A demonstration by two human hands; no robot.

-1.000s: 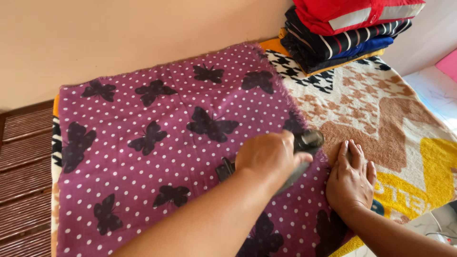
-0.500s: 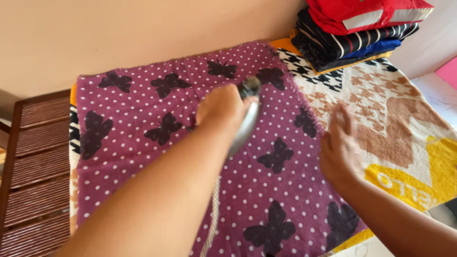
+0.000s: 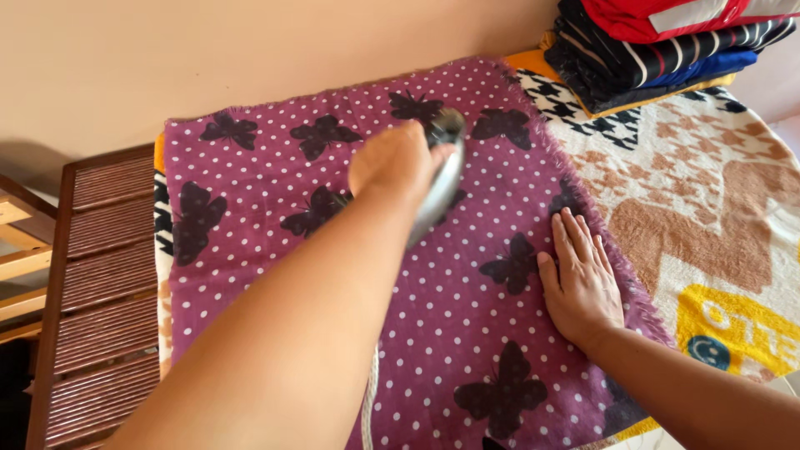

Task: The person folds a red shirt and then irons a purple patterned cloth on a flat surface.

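Head view, largest to smallest. I saw a patterned blanket (image 3: 708, 208) covering the surface, with a purple polka-dot scarf (image 3: 275, 250) bearing dark butterflies spread flat on it. Folded clothes (image 3: 658, 50) were stacked at the far right corner. My left hand (image 3: 396, 162) was clamped around the iron (image 3: 439, 187) — resting on the scarf's far middle. My right hand (image 3: 581, 279) lay flat, fingers spread, near the scarf's fringed right edge.
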